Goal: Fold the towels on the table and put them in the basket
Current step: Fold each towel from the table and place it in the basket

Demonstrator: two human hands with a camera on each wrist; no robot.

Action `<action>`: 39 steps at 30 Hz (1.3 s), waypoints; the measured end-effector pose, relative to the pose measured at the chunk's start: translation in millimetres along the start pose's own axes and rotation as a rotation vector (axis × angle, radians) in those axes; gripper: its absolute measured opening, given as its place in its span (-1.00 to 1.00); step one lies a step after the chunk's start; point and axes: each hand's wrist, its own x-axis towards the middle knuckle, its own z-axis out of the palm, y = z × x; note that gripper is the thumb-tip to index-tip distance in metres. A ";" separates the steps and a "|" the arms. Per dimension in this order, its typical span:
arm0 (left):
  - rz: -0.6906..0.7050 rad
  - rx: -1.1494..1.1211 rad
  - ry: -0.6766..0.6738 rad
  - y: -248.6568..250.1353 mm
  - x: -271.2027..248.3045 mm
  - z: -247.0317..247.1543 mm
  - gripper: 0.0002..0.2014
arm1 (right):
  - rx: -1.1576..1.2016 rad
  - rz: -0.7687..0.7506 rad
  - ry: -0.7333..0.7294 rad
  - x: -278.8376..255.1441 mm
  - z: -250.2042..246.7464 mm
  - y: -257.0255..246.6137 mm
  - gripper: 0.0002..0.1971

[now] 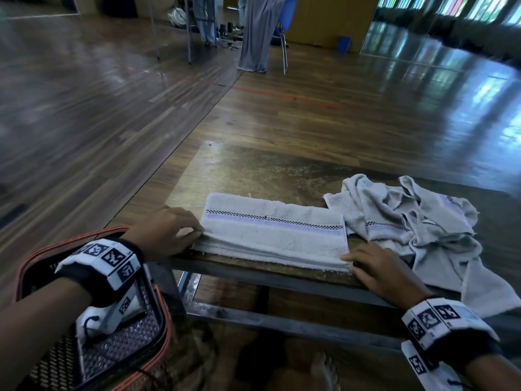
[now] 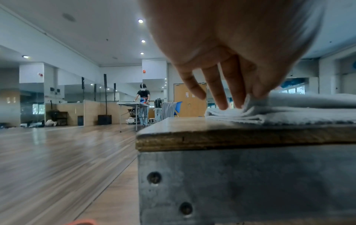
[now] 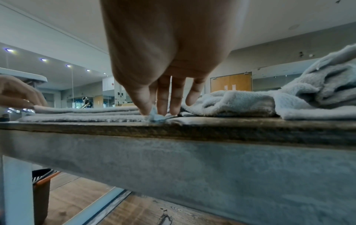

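Note:
A folded white towel (image 1: 273,232) with a purple and checkered stripe lies along the near edge of the low wooden table (image 1: 267,176). My left hand (image 1: 194,231) pinches its left end; in the left wrist view the fingertips (image 2: 240,103) squeeze the top layer's corner of the towel (image 2: 289,112). My right hand (image 1: 349,259) holds the near right corner, where thumb and fingers (image 3: 146,109) pinch a tuft of the towel (image 3: 86,114). The black basket with an orange rim (image 1: 168,331) stands on the floor at lower left, under my left wrist.
A crumpled heap of grey-white towels (image 1: 408,221) (image 3: 289,99) covers the table's right part and hangs over its near edge. My bare foot (image 1: 324,368) is under the table. A blue chair draped with grey cloth (image 1: 262,32) stands far back on the wooden floor.

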 end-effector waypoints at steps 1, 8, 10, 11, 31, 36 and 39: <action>0.028 0.039 0.076 1.3 0.3 -0.9 -0.89 | 0.013 0.004 0.008 0.2 -1.1 -0.1 -0.77; 0.154 0.238 0.043 11.1 -5.0 -6.4 -0.67 | -0.022 -0.010 0.049 0.0 -5.6 -2.1 -0.77; 0.125 0.228 -0.069 7.6 -8.6 -1.8 -0.73 | -0.047 -0.022 0.040 -1.3 -3.8 -4.8 -0.75; 0.116 0.212 -0.089 6.3 -10.8 0.0 -0.73 | -0.058 -0.027 0.037 -1.6 -2.7 -5.7 -0.73; -0.070 -0.192 0.021 10.8 -23.6 -0.9 -0.82 | 0.225 0.049 0.003 -17.5 -4.9 -17.6 -0.77; -0.126 -0.471 0.147 25.7 -17.2 -29.2 -0.86 | 0.583 0.235 0.180 -12.4 -43.4 -19.5 -0.76; -0.165 -0.719 0.200 35.0 -13.1 -48.7 -0.85 | 0.851 0.315 0.201 -9.2 -67.8 -17.9 -0.82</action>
